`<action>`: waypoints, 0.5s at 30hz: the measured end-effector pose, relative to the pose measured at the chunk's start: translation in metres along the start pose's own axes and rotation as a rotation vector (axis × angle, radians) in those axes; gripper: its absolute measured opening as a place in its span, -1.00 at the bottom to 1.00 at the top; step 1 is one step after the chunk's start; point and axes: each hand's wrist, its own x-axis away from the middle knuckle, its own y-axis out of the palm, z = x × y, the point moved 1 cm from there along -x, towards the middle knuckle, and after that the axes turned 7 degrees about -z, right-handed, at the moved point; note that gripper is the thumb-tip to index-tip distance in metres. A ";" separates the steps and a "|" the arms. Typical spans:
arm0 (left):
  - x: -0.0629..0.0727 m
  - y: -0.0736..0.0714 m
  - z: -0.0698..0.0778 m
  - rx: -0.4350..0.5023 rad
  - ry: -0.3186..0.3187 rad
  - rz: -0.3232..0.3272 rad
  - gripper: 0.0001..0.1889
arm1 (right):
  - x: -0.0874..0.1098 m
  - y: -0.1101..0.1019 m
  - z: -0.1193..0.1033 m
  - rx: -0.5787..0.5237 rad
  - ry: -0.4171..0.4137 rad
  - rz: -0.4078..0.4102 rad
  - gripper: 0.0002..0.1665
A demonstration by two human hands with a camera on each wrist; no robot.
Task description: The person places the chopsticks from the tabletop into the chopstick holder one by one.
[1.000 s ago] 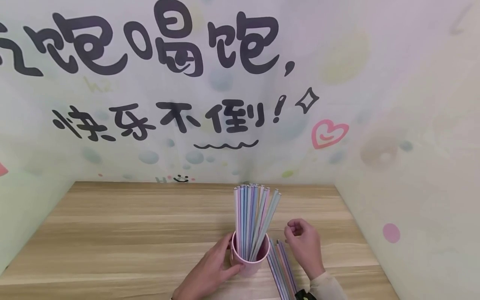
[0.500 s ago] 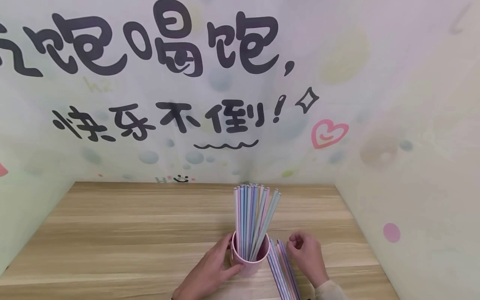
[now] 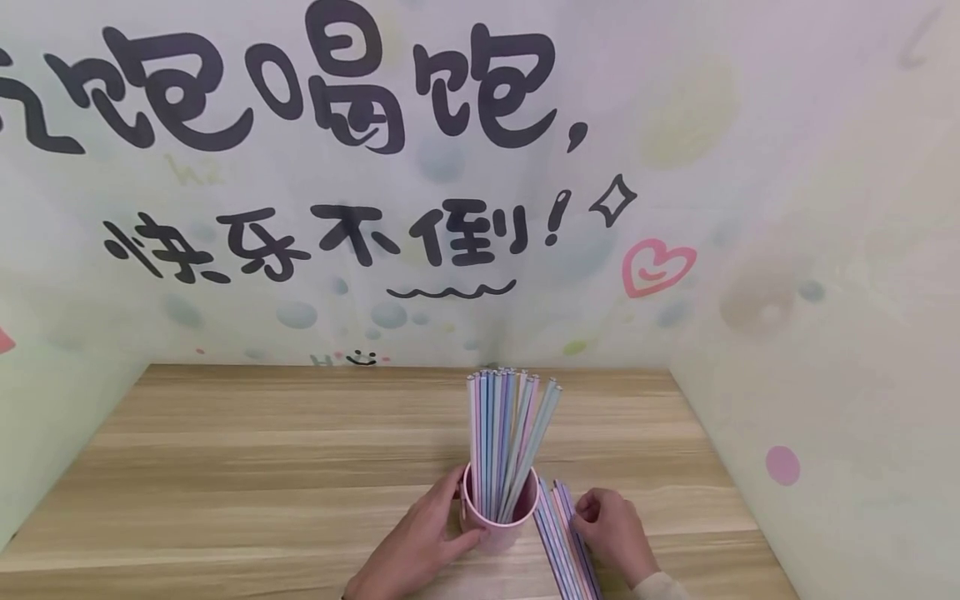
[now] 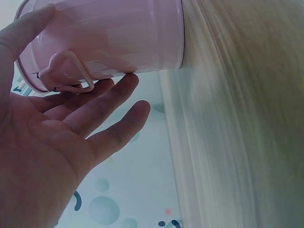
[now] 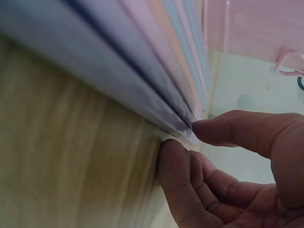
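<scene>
A pink metal cup (image 3: 506, 539) with a small wire handle (image 4: 78, 71) stands on the table. Several long pastel sticks (image 3: 498, 442), pencil-like in shape, lean inside it. My left hand (image 3: 420, 533) grips the cup's side, thumb opposite the fingers. To the cup's right, several more pastel sticks (image 3: 558, 533) lie side by side. My right hand (image 3: 617, 533) is at their right edge. In the right wrist view, its thumb (image 5: 228, 128) touches the end of a purple stick (image 5: 128, 90), with the index finger (image 5: 175, 166) just under that end; the other fingers are curled.
The wood-grain table (image 3: 262, 467) is bounded by a back wall (image 3: 300, 250) with large black lettering and by side walls. The right wall (image 3: 825, 375) stands near my right hand.
My right hand has come down and toward me, from beyond the loose sticks to their right edge. The left hand and the cup stay where they were.
</scene>
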 end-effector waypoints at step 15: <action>-0.002 0.000 -0.001 0.016 -0.021 -0.015 -0.18 | 0.000 -0.002 0.006 0.104 0.020 -0.002 -0.92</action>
